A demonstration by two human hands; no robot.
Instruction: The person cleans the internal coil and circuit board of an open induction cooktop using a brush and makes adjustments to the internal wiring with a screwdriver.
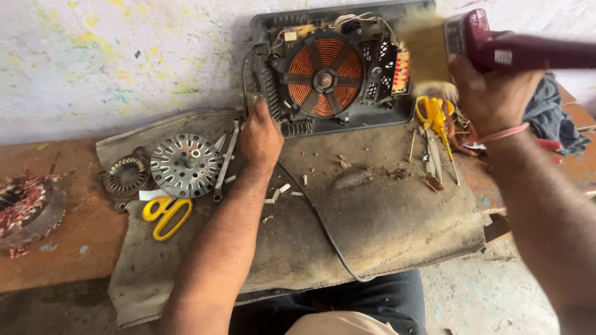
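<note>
Hands: left hand (261,138) grips the opened cooktop's (329,68) edge; right hand (490,93) clasps a paintbrush (472,43).

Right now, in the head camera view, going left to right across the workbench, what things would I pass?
Copper-wound motor stator → small round winding ring → yellow-handled scissors → left hand → opened induction cooker with copper coil → yellow-handled pliers → right hand gripping a maroon-handled brush.

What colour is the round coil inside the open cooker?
The coil is coppery orange, crossed by dark spokes. The head view shows it best.
</note>
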